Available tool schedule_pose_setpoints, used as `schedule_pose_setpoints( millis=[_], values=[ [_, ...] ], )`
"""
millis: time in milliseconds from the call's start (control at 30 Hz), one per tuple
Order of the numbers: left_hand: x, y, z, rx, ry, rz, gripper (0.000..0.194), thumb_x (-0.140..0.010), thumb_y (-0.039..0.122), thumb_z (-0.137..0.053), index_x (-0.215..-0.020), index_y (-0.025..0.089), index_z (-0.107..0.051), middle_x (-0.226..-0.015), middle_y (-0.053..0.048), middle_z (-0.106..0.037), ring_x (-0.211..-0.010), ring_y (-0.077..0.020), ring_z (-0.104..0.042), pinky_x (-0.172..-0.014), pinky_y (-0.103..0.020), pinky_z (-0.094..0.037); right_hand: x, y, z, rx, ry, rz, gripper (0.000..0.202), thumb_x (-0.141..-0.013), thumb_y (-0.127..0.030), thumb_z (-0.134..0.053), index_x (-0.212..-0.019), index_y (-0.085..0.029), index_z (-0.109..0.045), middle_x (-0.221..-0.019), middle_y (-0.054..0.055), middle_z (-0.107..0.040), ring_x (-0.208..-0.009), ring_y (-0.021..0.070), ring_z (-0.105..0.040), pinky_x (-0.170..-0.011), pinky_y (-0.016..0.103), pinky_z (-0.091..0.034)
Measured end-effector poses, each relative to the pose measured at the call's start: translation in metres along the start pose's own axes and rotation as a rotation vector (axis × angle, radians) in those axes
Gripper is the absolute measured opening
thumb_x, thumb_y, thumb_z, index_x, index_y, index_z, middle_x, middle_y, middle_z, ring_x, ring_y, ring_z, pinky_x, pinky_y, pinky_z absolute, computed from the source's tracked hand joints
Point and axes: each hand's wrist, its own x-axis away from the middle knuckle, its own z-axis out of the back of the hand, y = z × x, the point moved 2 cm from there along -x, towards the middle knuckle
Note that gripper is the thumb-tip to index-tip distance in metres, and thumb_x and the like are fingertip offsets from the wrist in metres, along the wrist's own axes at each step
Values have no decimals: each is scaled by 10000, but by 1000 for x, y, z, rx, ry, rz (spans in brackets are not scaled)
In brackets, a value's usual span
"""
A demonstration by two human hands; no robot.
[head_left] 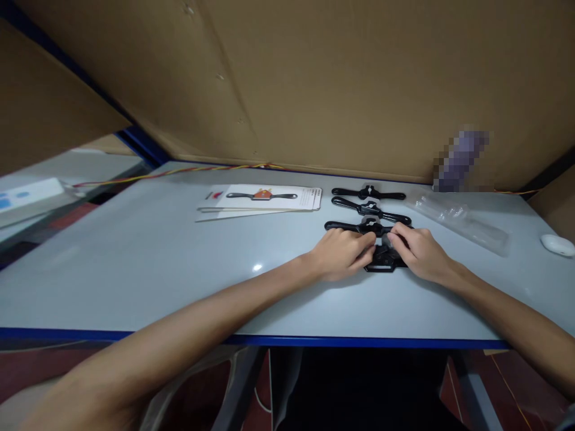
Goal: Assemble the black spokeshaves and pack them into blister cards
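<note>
Right of centre on the table (135, 257), left hand (344, 252) and right hand (423, 252), just apart, bend over the nearest black tool (380, 269), grip unclear to me; a slip could bump the tools behind (348, 205).

Right of the stack of white printed rectangular cards (265, 197), three glossy black slim two-handled tools (371, 209) can be counted, with at least one more glossy black piece (381, 268) nearer the person, partly hidden under two bare hands, one left hand (344, 254) and one right hand (422, 254). The stack shows more than one card; its exact number cannot be told. Farther right of it are at least one clear plastic packaging shell (467, 222), one blurred purple upright object (462, 160) and one white rounded case (557, 245). Left of it: one white box with blue print (33, 200).
</note>
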Motion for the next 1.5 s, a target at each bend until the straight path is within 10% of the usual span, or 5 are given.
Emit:
schedule_pose_setpoints(
  millis=[233,467,933,1400,1500],
  values=[
    [1,-4,0,90,27,16,328,-1013,293,-348,-936,194,-651,-721,-52,-681,-575,-179,-561,-566,-318,-352,1,7,4,268,24,38,343,-1036,-345,-420,-766,-228,-596,-763,81,-715,-751,227,-577,-712,368,-344],
    [3,-11,5,258,27,42,446,-952,257,-429,-1305,124,-666,-678,-10,-692,-561,-172,-566,-643,-337,-444,1,14,6,265,101,23,311,-1011,-367,-450,-926,-210,-704,-581,-2,-593,-591,183,-462,-862,433,-369],
    [-2,-26,8,457,13,-57,228,-1004,267,-548,-979,169,-752,-824,-48,-721,-712,-152,-612,-724,-303,-485,-48,-9,8,471,-73,-53,359,-1033,-473,-517,-1103,-154,-666,-921,120,-732,-741,251,-617,-620,365,-308],
    [6,-30,9,254,259,-184,350,-1068,413,-485,-1042,181,-746,-925,-84,-711,-871,-216,-655,-829,-361,-535,-66,-14,-13,172,-120,-372,463,-946,-396,-653,-544,-243,-481,-584,28,-544,-618,188,-505,-588,349,-299],
    [5,-40,9,143,252,-11,354,-1035,378,-491,-1138,167,-756,-922,-93,-715,-855,-227,-652,-776,-356,-499,-66,-16,-13,134,-105,-389,480,-919,-367,-679,-517,-246,-446,-550,25,-496,-597,181,-472,-591,354,-303]
  ],
)
